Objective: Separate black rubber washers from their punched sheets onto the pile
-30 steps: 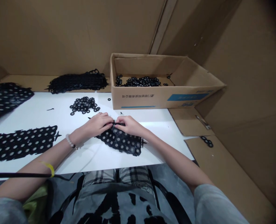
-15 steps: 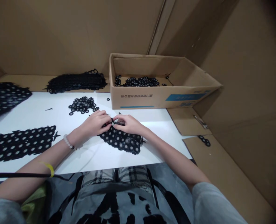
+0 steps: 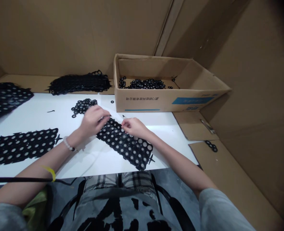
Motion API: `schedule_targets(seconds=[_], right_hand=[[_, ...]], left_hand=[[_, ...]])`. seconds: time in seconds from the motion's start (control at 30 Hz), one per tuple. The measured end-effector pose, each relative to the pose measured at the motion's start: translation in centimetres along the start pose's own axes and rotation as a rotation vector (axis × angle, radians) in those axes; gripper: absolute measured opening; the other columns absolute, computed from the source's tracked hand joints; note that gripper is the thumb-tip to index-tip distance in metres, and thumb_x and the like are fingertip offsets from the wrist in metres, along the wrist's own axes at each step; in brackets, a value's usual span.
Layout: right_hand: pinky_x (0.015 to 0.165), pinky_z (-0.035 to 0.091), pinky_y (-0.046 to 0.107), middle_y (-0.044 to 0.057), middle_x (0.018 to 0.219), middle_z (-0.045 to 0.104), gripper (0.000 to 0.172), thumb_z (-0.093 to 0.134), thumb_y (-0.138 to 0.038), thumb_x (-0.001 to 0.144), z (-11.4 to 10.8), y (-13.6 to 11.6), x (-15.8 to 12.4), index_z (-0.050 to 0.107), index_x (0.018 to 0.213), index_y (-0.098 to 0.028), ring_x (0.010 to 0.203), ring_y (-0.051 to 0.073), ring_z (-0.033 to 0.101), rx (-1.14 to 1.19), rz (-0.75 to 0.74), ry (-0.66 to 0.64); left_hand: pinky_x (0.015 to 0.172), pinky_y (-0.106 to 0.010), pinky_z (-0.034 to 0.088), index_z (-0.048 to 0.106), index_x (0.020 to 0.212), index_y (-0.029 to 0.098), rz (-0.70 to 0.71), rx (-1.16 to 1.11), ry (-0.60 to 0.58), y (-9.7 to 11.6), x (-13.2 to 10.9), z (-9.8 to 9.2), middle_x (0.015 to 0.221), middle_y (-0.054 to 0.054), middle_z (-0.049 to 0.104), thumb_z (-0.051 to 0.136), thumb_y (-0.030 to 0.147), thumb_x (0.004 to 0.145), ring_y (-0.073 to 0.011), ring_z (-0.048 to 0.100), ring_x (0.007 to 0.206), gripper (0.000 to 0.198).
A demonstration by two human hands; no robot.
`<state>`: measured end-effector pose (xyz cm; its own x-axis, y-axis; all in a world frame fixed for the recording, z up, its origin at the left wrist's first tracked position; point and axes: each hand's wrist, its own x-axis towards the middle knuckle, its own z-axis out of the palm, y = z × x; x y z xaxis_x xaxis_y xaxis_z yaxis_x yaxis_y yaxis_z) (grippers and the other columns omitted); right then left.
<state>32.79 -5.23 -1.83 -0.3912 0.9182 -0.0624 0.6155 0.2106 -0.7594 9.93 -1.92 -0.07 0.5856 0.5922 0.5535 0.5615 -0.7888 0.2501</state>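
Observation:
A black perforated sheet with rows of round holes lies slantwise on the white table in front of me. My right hand is closed, its thumb and forefinger pinching the sheet's upper edge. Over the sheet's far left end is my left hand, smeared by motion, its fingers bent. Whether it holds anything is not clear. Just behind that hand sits a pile of small black rings. A black star-shaped piece sticks out at the sheet's near right end.
Another perforated sheet lies at the left, and a stack of similar sheets at the back. The open cardboard box at the back right holds many rings. Cardboard walls enclose the table. A black cable crosses my left forearm.
My left hand has drawn away from my right, up and to the left. The sheet now lies flatter, more slanted and more exposed. My right hand has shifted slightly right.

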Motion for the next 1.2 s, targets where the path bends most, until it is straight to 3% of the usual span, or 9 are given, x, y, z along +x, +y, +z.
schedule_targets(seconds=[0.07,0.13,0.3,0.43,0.63,0.87,0.93,1.13,1.2], right_hand=[[0.063,0.039,0.026,0.002,0.063,0.066,0.008,0.056,-0.019,0.082,0.0,0.0,-0.1,0.061,0.076,-0.017,0.063,0.015,0.059,-0.014,-0.011,0.000],[0.062,0.038,0.026,0.002,0.063,0.066,0.011,0.053,-0.022,0.084,0.0,0.0,-0.2,0.060,0.078,-0.017,0.063,0.015,0.059,0.023,-0.024,-0.018],[0.061,0.036,0.026,0.001,0.065,0.064,0.010,0.051,-0.024,0.082,0.0,-0.2,-0.4,0.058,0.079,-0.018,0.060,0.013,0.055,0.055,-0.025,-0.034],[0.061,0.033,0.026,-0.001,0.065,0.057,0.010,0.047,-0.023,0.079,-0.2,-0.6,-0.4,0.051,0.070,-0.019,0.064,0.014,0.051,0.031,-0.038,0.007],[0.067,0.033,0.028,-0.001,0.069,0.047,0.018,0.034,-0.026,0.083,-1.1,-0.8,-0.4,0.039,0.067,-0.020,0.071,0.016,0.047,0.102,-0.016,0.045],[0.066,0.032,0.026,-0.004,0.066,0.044,0.010,0.040,-0.020,0.081,-1.2,-1.1,-0.7,0.045,0.072,-0.019,0.066,0.013,0.042,0.191,-0.165,-0.164],[0.060,0.029,0.025,-0.006,0.059,0.038,0.009,0.042,-0.022,0.082,-1.0,-1.0,-0.7,0.047,0.075,-0.019,0.058,0.011,0.037,0.195,-0.127,-0.167],[0.052,0.021,0.023,-0.008,0.052,0.029,0.015,0.047,-0.029,0.087,-0.8,-0.8,-0.7,0.046,0.076,-0.019,0.051,0.009,0.026,0.246,-0.115,-0.164],[0.051,0.020,0.023,-0.008,0.052,0.029,0.016,0.047,-0.031,0.088,-0.7,-0.8,-0.6,0.048,0.078,-0.019,0.050,0.009,0.026,0.258,-0.134,-0.172]], left_hand=[[0.087,-0.044,0.040,0.065,0.099,0.024,-0.193,0.095,0.157,-2.2,0.1,-0.6,0.096,-0.006,0.069,0.044,0.033,0.094,-0.0242,0.053,0.090,0.024],[0.090,-0.049,0.035,0.068,0.104,0.026,-0.322,0.216,0.181,-4.2,0.0,-0.9,0.106,-0.007,0.068,0.045,0.035,0.094,-0.0295,0.048,0.103,0.026],[0.087,-0.057,0.028,0.070,0.107,0.026,-0.433,0.361,0.034,-5.9,-0.6,-0.1,0.125,-0.012,0.058,0.042,0.034,0.093,-0.0393,0.036,0.114,0.032],[0.088,-0.053,0.031,0.064,0.118,0.026,-0.331,0.311,-0.034,-4.5,-0.3,0.2,0.123,-0.011,0.060,0.042,0.033,0.094,-0.0357,0.040,0.112,0.034],[0.085,-0.042,0.040,0.068,0.104,0.018,-0.214,0.149,-0.196,-3.8,0.3,0.0,0.096,-0.010,0.069,0.039,0.036,0.095,-0.0268,0.053,0.094,0.035],[0.100,-0.038,0.039,0.057,0.125,0.022,-0.102,-0.362,-0.361,-0.8,0.2,1.5,0.125,-0.008,0.061,0.042,0.041,0.096,-0.0222,0.051,0.114,0.038],[0.098,-0.037,0.041,0.059,0.120,0.022,-0.069,-0.425,-0.421,-0.2,0.2,2.0,0.119,-0.007,0.063,0.043,0.040,0.096,-0.0214,0.053,0.111,0.035],[0.090,-0.037,0.041,0.058,0.097,0.018,-0.048,-0.259,-0.220,0.6,0.3,1.3,0.101,-0.008,0.061,0.047,0.038,0.093,-0.0218,0.052,0.100,0.023],[0.081,-0.035,0.040,0.055,0.081,0.019,-0.013,-0.209,-0.267,1.1,0.4,0.8,0.084,-0.005,0.061,0.051,0.042,0.090,-0.0208,0.053,0.086,0.025]])
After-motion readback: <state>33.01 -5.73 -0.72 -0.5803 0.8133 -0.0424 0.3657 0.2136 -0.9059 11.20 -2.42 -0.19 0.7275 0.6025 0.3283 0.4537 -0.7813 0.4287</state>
